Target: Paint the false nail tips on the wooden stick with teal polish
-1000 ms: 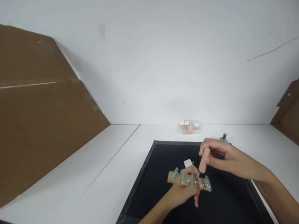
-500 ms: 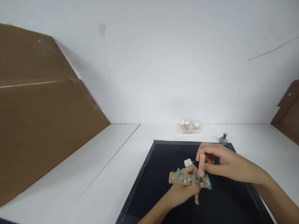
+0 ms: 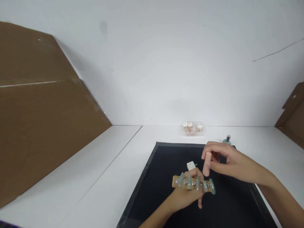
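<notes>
Wooden strip with five teal nail tips, two hands

Head camera looks forward-down, close over hands.

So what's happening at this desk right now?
A person works over a black mat on a white table. The left hand holds a tan strip carrying a row of pale teal nail tips. The right hand holds a pinkish stick-like tool just above the strip's right end, apparently not touching it. A small white block lies on the mat behind them. Farther back stand a small teal bottle and a clear tray of similar pieces.
</notes>
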The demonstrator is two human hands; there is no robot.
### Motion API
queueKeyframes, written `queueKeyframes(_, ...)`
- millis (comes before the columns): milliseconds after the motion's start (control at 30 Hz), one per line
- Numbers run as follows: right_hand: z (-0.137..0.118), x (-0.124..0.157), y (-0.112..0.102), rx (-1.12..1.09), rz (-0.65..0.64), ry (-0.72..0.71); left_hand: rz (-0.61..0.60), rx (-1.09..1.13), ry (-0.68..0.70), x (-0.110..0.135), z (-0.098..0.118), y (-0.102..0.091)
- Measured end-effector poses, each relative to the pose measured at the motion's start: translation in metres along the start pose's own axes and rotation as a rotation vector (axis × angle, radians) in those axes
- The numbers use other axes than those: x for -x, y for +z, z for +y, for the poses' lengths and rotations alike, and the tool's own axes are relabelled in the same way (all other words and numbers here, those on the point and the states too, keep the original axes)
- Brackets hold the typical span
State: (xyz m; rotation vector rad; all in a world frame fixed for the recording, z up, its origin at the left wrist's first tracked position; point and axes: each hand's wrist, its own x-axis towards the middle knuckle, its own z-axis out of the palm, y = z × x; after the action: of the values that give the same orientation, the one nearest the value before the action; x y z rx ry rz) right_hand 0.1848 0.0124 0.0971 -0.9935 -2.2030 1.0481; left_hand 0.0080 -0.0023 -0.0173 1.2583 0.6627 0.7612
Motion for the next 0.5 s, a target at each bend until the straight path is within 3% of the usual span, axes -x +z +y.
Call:
queueKeyframes(200,-0.004,-0.001,0.001,-0.033,-0.149,-0.041,0.024,-0.039,-0.02,-0.003,0.011,0.006)
queueKeyframes(500,-0.005,-0.001,0.0,0.042,0.003,0.001,0.015,-0.017,-0.016,0.001,0.006,0.004)
